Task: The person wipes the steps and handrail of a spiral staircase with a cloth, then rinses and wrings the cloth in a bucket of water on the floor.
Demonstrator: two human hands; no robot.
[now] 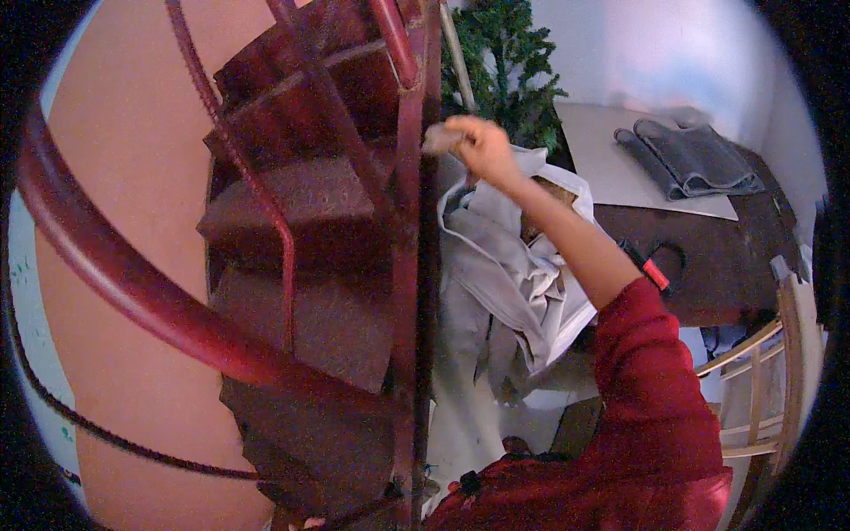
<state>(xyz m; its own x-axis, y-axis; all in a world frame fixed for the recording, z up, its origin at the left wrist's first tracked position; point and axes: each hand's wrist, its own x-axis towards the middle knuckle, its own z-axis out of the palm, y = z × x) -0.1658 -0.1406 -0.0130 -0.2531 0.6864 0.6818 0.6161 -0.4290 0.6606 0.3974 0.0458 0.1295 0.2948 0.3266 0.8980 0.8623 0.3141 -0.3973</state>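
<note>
- Right hand (pixel 482 146) raised, arm in a red sleeve (pixel 651 372) stretched up and away from the body.
- Fingers (pixel 462 131) closed around a small grey-brown pad (pixel 440 139), maybe a sanding block or a rag wad; too blurred to tell which.
- Pad sits at the fingertips, pressed against or just beside the dark red centre post (pixel 409 230) of a spiral stair.
- Red treads (pixel 297 203) fan out to the left of the post; a curved red handrail (pixel 106 265) sweeps across the lower left.
- Left hand not in view.
- Step in hand, by my reading: rubbing or wiping the upper part of the post with the pad, mid-stroke.
- Next move, as I judge it: keep a firm pinch on the pad, hold it flat to the round post, and run it along or around the metal; the reach is long, so balance and steady pressure matter.
- Behind the arm: a pale crumpled cloth (pixel 518 283) draped over something, touching or close to the post.
- Further right: a dark table (pixel 708 257) with a pale board (pixel 611 168) and folded grey fabric (pixel 691 159) on the board.
- A green artificial tree (pixel 513 62) stands at the top, near the white wall.
- A pale wooden chair (pixel 770 380) stands at the right edge.
</note>
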